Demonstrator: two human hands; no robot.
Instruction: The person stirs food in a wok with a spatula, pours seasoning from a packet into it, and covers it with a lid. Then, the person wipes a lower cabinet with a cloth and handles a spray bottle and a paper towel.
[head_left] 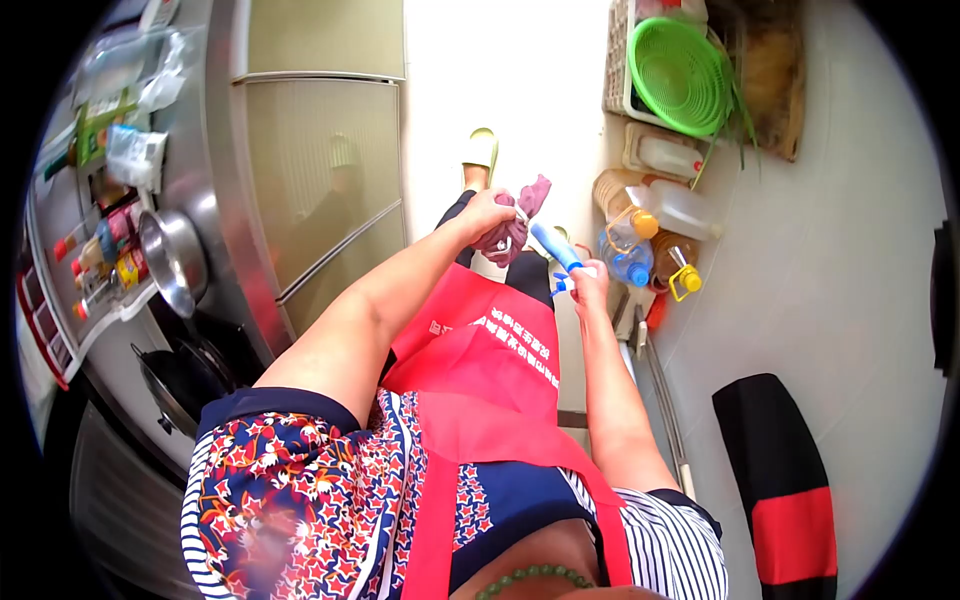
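Observation:
My left hand [488, 216] is closed around a bunched purple cloth [503, 243], part of which sticks up past the fingers. In my right hand [590, 286] is a blue spray bottle [556, 246], gripped near its blue and white head. The bottle lies tilted, its body pointing toward the cloth, a small distance from it. Both hands are in front of the red apron [480, 345], above my legs and the slippers [481, 148].
On the left, a steel counter holds a metal bowl [172, 258], bottles and a black wok [180, 385]. Several plastic jugs [630, 255] stand along the right wall, below a green basket [680, 75]. Light cabinets [322, 170] line the left side.

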